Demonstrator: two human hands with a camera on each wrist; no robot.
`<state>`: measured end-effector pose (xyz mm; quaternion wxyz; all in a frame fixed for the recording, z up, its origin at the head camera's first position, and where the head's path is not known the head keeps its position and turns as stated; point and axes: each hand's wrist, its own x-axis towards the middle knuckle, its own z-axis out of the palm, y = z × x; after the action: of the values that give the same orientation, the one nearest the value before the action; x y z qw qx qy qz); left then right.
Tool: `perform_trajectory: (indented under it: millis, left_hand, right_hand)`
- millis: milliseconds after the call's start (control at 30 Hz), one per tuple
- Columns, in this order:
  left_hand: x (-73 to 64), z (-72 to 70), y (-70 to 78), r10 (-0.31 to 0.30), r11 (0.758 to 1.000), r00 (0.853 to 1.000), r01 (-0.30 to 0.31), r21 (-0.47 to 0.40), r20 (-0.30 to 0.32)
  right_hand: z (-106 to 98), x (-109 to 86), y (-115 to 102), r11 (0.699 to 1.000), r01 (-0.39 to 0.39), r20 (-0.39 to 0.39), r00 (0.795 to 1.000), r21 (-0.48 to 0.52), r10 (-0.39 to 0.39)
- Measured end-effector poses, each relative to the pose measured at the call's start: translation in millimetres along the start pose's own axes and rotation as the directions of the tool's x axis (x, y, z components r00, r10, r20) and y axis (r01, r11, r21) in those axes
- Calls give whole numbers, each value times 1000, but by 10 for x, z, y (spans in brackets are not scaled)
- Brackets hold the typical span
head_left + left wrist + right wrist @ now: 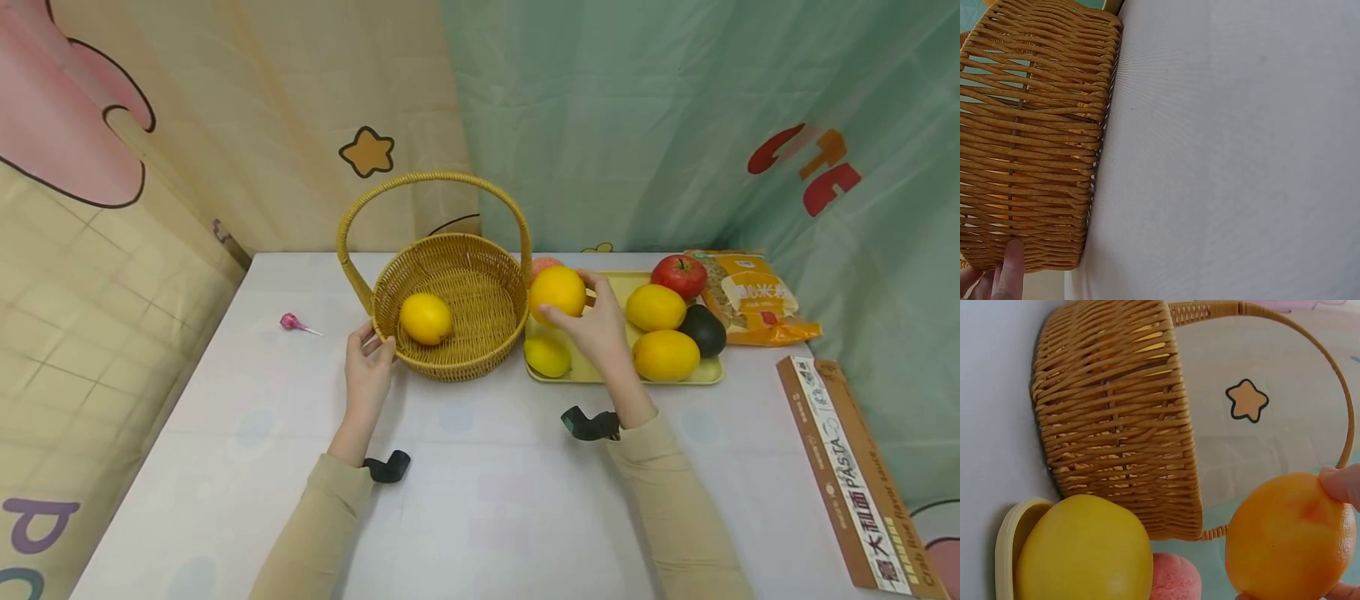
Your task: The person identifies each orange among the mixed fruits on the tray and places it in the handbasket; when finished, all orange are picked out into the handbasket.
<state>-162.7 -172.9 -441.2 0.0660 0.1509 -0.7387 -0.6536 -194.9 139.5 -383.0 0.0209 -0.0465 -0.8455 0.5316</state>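
A wicker basket (465, 367) with a tall arched handle stands at the back of the table, a yellow-orange fruit (426, 319) lying inside on its left. My left hand (367, 375) grips the basket's front left side; in the left wrist view its fingers (1013, 269) lie against the woven wall. To the right of the basket, my right hand (600, 329) holds an orange (557, 291) between thumb and fingers, raised over the left end of a yellow tray (617, 287). Beneath it on the tray is a lemon (547, 356), with a pink fruit (1175, 578) behind.
The tray's right end bears a red apple (679, 277), two yellow fruits (666, 356) and a dark green avocado (702, 332). Beyond it lies an orange food bag (757, 298). A pasta box (858, 475) lies along the right edge, a pink lollipop (290, 322) left of the basket.
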Motion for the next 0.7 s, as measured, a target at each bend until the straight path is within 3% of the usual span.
perform_trajectory:
  millis: [200, 433, 700]
  left_hand:
    - [5, -4, 4, -10, 1000, 1000, 10, -8, 3]
    - [10, 2, 14, -11, 1000, 1000, 11, -6, 7]
    - [12, 2, -3, -13, 1000, 1000, 13, -3, -2]
  right_hand:
    - [130, -59, -119, 994, 98, 64, 993, 39, -101]
    - [391, -58, -183, 977, 204, 157, 965, 55, -210]
    - [659, 5, -150, 951, 306, 249, 926, -52, -284]
